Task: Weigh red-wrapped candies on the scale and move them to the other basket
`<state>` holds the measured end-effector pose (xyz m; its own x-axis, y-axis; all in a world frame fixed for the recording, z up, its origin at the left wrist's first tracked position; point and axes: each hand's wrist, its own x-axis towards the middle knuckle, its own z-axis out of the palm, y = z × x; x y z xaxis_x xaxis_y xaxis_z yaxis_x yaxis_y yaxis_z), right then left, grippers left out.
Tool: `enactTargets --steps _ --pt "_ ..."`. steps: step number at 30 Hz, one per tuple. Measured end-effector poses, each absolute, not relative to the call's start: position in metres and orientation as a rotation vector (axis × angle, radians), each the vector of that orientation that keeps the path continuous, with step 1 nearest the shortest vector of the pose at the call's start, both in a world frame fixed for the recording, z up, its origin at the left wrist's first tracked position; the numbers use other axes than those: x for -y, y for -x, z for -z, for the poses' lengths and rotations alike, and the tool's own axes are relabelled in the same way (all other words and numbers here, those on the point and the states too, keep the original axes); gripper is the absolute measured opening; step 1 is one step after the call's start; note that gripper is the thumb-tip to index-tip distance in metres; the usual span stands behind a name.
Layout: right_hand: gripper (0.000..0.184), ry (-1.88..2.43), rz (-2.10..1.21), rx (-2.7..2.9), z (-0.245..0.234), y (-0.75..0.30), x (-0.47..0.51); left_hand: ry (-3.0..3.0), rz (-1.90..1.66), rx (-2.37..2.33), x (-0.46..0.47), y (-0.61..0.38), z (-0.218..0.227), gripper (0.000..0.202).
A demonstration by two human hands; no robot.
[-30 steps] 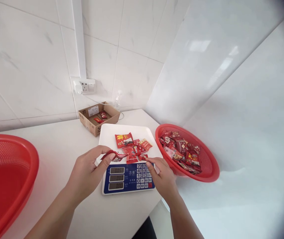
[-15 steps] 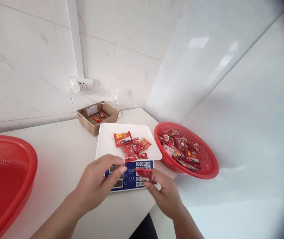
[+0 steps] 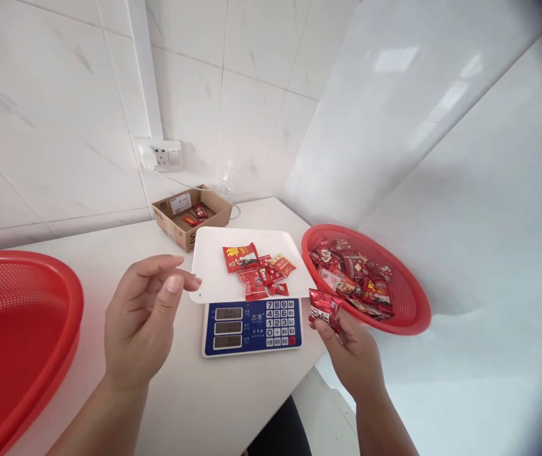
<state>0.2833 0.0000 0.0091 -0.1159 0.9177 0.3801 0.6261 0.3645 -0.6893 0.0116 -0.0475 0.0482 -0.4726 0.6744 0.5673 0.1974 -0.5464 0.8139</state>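
Observation:
Between the thumb and fingers of my right hand (image 3: 349,345) is a small red snack packet (image 3: 324,309), held just right of the scale's keypad. My left hand (image 3: 144,316) is raised left of the scale with its fingers apart and nothing in them; the fingertips come close to the pan's left corner. On the white weighing pan (image 3: 208,253) lie several red snack packets (image 3: 241,256) in a loose heap. Below the pan, the blue panel of the digital scale (image 3: 253,326) shows its displays and number keys.
A red plastic basket (image 3: 416,316) with many packets sits at the right, by the table's edge. Another red basket (image 3: 73,304) stands at the left. Behind the scale is a cardboard box (image 3: 173,231) with a few packets, near a wall socket (image 3: 161,156).
My hands have moved apart: the left one up and to the left, the right one rightward with the red packet. The scale panel is now uncovered. The view has shifted slightly.

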Motion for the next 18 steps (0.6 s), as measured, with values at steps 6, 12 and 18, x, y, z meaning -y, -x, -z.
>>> enactTargets --steps 6,12,18 --pt "0.032 1.301 -0.456 1.909 -0.0079 -0.2834 -0.0044 -1.394 -2.093 -1.27 0.0462 -0.0117 -0.0465 0.014" --pt "0.031 1.26 -0.485 1.918 -0.0087 -0.2788 -0.0039 -1.369 -2.086 -1.3 0.0453 -0.0106 -0.0464 0.014" --pt "0.032 1.304 -0.5 1.893 -0.0081 -0.2787 -0.0046 -1.38 -2.083 -1.308 0.046 -0.01 -0.0468 0.014"
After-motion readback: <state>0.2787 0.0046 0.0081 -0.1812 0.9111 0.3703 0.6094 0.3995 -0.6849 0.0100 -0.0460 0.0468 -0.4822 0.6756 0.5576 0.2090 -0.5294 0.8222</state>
